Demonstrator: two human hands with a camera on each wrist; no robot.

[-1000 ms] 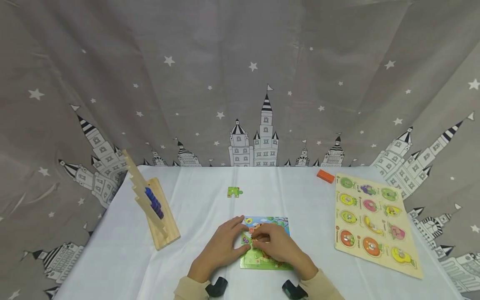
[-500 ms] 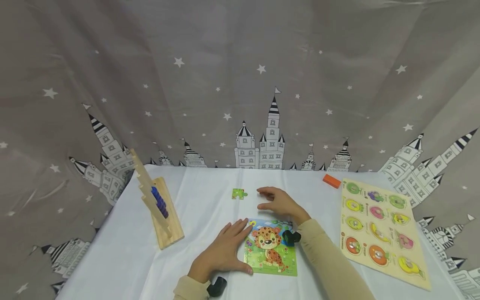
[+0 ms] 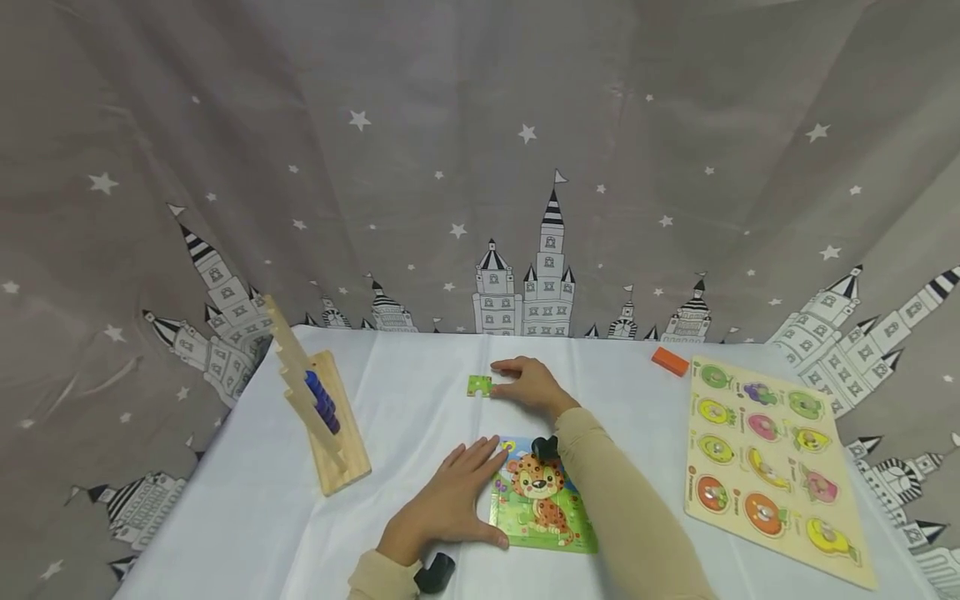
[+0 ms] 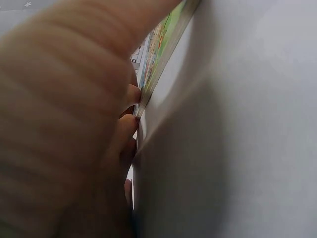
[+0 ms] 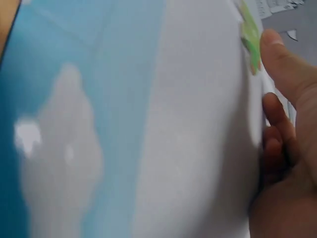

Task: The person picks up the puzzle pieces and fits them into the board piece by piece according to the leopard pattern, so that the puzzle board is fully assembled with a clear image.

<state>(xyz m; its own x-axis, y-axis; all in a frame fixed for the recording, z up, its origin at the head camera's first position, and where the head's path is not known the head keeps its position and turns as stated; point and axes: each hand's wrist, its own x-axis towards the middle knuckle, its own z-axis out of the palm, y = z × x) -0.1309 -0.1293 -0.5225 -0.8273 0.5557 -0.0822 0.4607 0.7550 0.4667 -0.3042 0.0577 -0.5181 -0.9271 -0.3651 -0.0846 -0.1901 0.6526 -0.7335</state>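
A jigsaw puzzle (image 3: 517, 517) with a spotted leopard cub lies at the middle front of the table. My left hand (image 3: 450, 501) rests along its left edge with fingers spread, and the left wrist view shows fingertips at the puzzle's side (image 4: 166, 44). Farther back lies a loose green jigsaw piece (image 3: 477, 383) on the white cloth. My right hand (image 3: 531, 387) is at that piece's right end, thumb and forefinger apart around its knob. In the right wrist view, the thumb (image 5: 285, 64) is close beside the green piece (image 5: 251, 39); contact is hard to tell.
A wooden stand (image 3: 341, 442) with blue rings stands at the left. On the right lies a fruit-and-vegetable peg board (image 3: 738, 492), with an orange block (image 3: 670, 361) near its far left corner. A grey castle-print curtain (image 3: 420, 100) hangs behind the table.
My right hand has left the leopard puzzle and moved away from me, then left to the loose piece. My left hand stays at the puzzle's edge. The head view has shifted slightly.
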